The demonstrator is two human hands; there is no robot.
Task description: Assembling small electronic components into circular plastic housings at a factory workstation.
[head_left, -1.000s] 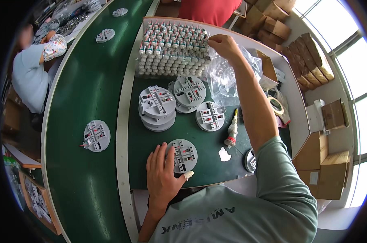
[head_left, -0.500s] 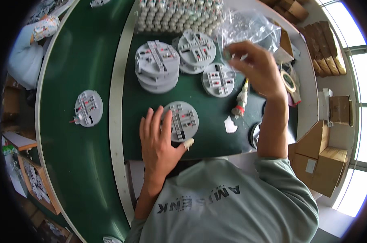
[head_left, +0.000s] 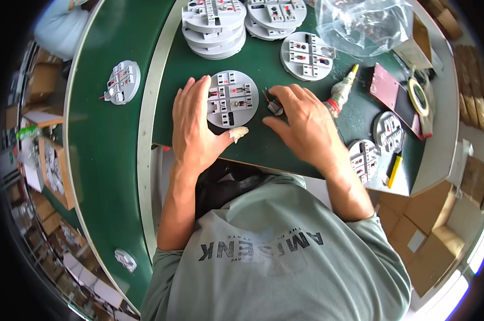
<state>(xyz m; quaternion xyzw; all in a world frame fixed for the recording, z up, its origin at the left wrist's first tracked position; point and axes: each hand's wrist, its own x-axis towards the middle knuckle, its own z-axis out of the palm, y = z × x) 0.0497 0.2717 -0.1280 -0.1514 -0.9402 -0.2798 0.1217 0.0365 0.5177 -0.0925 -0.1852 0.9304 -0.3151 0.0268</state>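
A round light-grey disc (head_left: 233, 99) carrying raised white blocks with red and black bits lies flat on the green table. My left hand (head_left: 193, 125) is at its left side, fingers stretched out, thumb spread along the lower edge. A pale wrap covers that thumb's tip. Just right of the disc, my right hand (head_left: 309, 120) is bent around a small dark-and-silver part (head_left: 274, 107) with a thin red bit, at the finger ends. The exact grip is partly hidden. Right of this hand lies a tool wrapped in clear film with a yellow tip (head_left: 342, 92).
Stacked discs (head_left: 214, 40) stand at the back, with a single disc (head_left: 306, 56) nearby. A clear plastic bag (head_left: 362, 27), tape roll (head_left: 418, 97), yellow-handled tool (head_left: 395, 170) and more discs (head_left: 363, 159) are on the right. Another disc (head_left: 123, 82) lies on the green strip at left.
My right hand has come from beside the plastic bag down to the right of the disc. My left hand stays at the disc. The whole view has shifted nearer to me.
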